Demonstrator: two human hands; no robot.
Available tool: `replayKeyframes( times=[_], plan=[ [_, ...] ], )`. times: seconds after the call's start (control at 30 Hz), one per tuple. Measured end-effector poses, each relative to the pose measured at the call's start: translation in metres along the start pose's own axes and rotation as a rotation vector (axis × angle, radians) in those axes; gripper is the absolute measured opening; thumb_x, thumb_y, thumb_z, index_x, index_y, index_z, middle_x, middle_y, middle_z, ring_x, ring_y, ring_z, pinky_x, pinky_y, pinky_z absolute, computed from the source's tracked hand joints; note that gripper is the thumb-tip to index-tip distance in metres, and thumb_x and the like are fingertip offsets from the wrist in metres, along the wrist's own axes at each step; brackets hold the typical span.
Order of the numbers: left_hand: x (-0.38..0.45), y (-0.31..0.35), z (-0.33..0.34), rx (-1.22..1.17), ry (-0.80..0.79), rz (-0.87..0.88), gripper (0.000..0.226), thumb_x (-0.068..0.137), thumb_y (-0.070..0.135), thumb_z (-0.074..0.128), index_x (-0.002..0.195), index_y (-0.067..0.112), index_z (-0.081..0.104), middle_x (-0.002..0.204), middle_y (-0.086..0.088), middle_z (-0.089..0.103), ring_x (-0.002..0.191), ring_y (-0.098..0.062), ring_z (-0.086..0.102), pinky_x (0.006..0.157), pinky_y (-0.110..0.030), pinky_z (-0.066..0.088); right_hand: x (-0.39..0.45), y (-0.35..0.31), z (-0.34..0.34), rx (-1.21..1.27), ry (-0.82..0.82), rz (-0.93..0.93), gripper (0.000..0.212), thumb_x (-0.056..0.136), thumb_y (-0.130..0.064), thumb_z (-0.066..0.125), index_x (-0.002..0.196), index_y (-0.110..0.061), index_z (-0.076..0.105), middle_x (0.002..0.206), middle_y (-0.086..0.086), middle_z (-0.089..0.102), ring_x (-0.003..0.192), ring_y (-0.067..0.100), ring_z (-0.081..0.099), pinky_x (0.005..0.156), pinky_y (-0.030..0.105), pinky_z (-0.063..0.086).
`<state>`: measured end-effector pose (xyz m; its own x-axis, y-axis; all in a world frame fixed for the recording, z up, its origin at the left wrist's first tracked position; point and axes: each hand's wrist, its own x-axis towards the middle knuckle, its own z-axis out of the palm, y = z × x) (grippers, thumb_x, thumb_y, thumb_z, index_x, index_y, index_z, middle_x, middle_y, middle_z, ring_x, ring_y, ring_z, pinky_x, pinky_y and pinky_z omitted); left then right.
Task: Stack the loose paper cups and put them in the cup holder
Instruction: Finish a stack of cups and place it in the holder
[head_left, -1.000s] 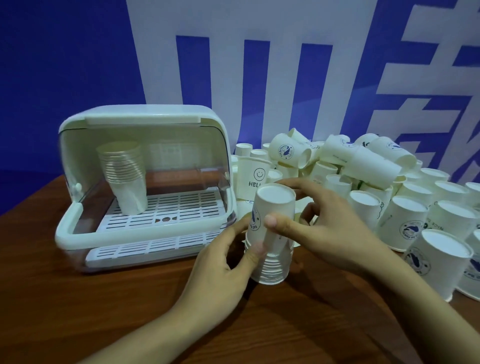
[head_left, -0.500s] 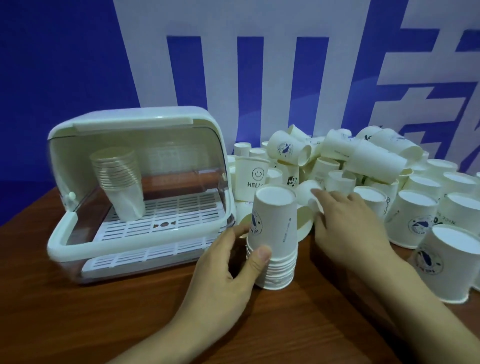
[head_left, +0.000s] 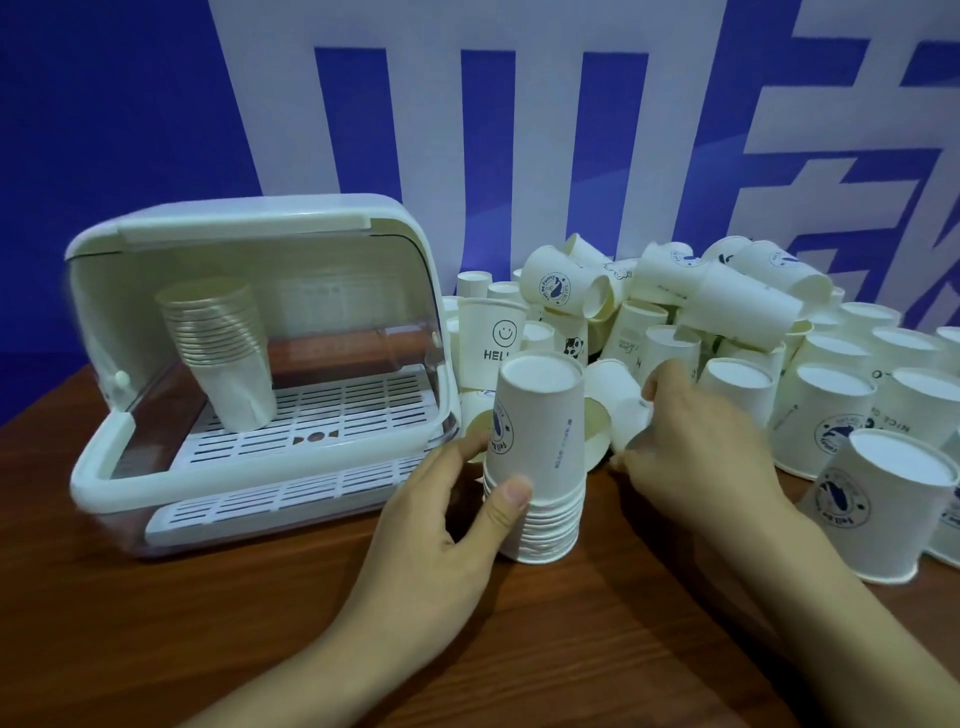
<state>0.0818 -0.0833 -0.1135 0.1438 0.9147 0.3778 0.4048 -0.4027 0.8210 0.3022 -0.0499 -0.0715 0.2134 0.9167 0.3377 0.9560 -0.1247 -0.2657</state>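
Note:
An upside-down stack of white paper cups (head_left: 540, 447) stands on the wooden table at the centre. My left hand (head_left: 441, 519) grips its lower part, thumb in front. Just right of the stack, my right hand (head_left: 691, 447) curls round a single loose cup (head_left: 621, 400) lying on its side. Behind it lies a big pile of loose cups (head_left: 675, 312). The white cup holder (head_left: 249, 384) stands at the left with its clear lid raised. Inside it another upside-down cup stack (head_left: 223, 353) stands on the slotted tray.
Several upside-down cups (head_left: 883, 499) stand in rows at the right, reaching the frame's edge. The brown wooden table (head_left: 156, 623) stretches in front of the holder and the hands. A blue and white banner (head_left: 467, 130) forms the wall behind.
My right hand left the top of the stack, moved right into the pile and closed on a loose cup. My left hand kept its hold on the stack.

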Motion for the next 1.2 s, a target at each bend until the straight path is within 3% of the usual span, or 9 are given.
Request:
replayKeyframes(
  times=[0.17,0.3,0.4,0.53,0.67,0.77,0.93,1.07,1.2],
  plan=[
    [0.001,0.001,0.001,0.022,-0.001,-0.003,0.038,0.085,0.067,0.057,0.122,0.063,0.049,0.125,0.059,0.047,0.124,0.031,0.040,0.094,0.008,0.029,0.002,-0.001,-0.025,0.450,0.468,-0.060,0.052,0.079,-0.046,0.054,0.124,-0.020,0.062,0.101,0.003,0.068,0.097,0.035,0.062,0.083,0.046,0.051],
    [0.002,0.004,0.000,0.023,-0.029,-0.016,0.035,0.085,0.068,0.055,0.118,0.066,0.047,0.123,0.061,0.045,0.123,0.034,0.038,0.093,0.008,0.029,0.005,-0.018,-0.059,0.661,0.612,-0.268,0.049,0.091,-0.043,0.041,0.124,-0.019,0.070,0.098,0.002,0.066,0.094,0.022,0.058,0.081,0.037,0.045],
    [0.002,0.006,0.000,0.007,-0.045,-0.034,0.034,0.085,0.068,0.056,0.118,0.068,0.047,0.122,0.055,0.051,0.120,0.031,0.043,0.090,0.007,0.032,0.007,-0.039,-0.078,0.548,0.536,-0.419,0.051,0.095,-0.044,0.032,0.114,-0.020,0.072,0.089,0.007,0.067,0.086,0.019,0.047,0.071,0.032,0.028],
    [0.000,0.002,0.000,-0.052,-0.045,-0.050,0.042,0.088,0.065,0.068,0.127,0.061,0.053,0.127,0.035,0.064,0.122,0.013,0.057,0.102,-0.015,0.046,0.010,-0.055,-0.086,0.374,0.309,-0.507,0.054,0.086,-0.056,0.040,0.125,-0.029,0.067,0.090,-0.005,0.066,0.088,0.019,0.046,0.073,0.036,0.036],
    [-0.004,0.000,-0.001,-0.102,-0.051,-0.047,0.087,0.069,0.070,0.078,0.145,0.050,0.041,0.139,0.031,0.058,0.132,0.008,0.053,0.114,-0.033,0.044,0.009,-0.054,-0.070,0.389,0.091,-0.506,0.050,0.076,-0.057,0.057,0.119,-0.032,0.052,0.093,-0.014,0.065,0.092,0.015,0.057,0.079,0.040,0.046],
    [-0.004,0.001,-0.003,-0.139,-0.037,-0.044,0.107,0.062,0.078,0.077,0.153,0.049,0.030,0.143,0.038,0.051,0.135,0.014,0.046,0.118,-0.033,0.039,0.005,-0.049,-0.056,0.464,0.038,-0.548,0.038,0.073,-0.054,0.065,0.099,-0.028,0.057,0.087,-0.013,0.067,0.085,0.006,0.061,0.070,0.022,0.045],
    [-0.001,-0.002,-0.003,-0.171,-0.055,-0.022,0.104,0.064,0.081,0.078,0.153,0.053,0.034,0.143,0.040,0.053,0.136,0.014,0.046,0.117,-0.032,0.039,0.003,-0.044,-0.049,0.637,-0.024,-0.532,0.040,0.067,-0.052,0.077,0.093,-0.025,0.062,0.084,-0.014,0.068,0.077,0.002,0.061,0.059,0.008,0.041],
    [0.001,0.005,-0.004,-0.148,-0.088,-0.002,0.065,0.074,0.058,0.079,0.133,0.055,0.051,0.124,0.041,0.064,0.117,0.019,0.058,0.091,-0.003,0.044,0.001,-0.056,-0.035,0.798,-0.081,-0.591,0.051,0.064,-0.062,0.080,0.095,-0.024,0.065,0.087,-0.007,0.071,0.073,0.013,0.065,0.063,0.030,0.049],
    [0.002,0.006,-0.002,-0.136,-0.064,0.006,0.054,0.072,0.051,0.079,0.122,0.051,0.058,0.117,0.037,0.070,0.109,0.014,0.065,0.085,-0.003,0.045,0.010,-0.044,-0.032,0.891,-0.053,-0.486,0.048,0.080,-0.067,0.058,0.094,-0.023,0.070,0.081,-0.013,0.070,0.072,0.017,0.063,0.071,0.038,0.049]
  ],
)
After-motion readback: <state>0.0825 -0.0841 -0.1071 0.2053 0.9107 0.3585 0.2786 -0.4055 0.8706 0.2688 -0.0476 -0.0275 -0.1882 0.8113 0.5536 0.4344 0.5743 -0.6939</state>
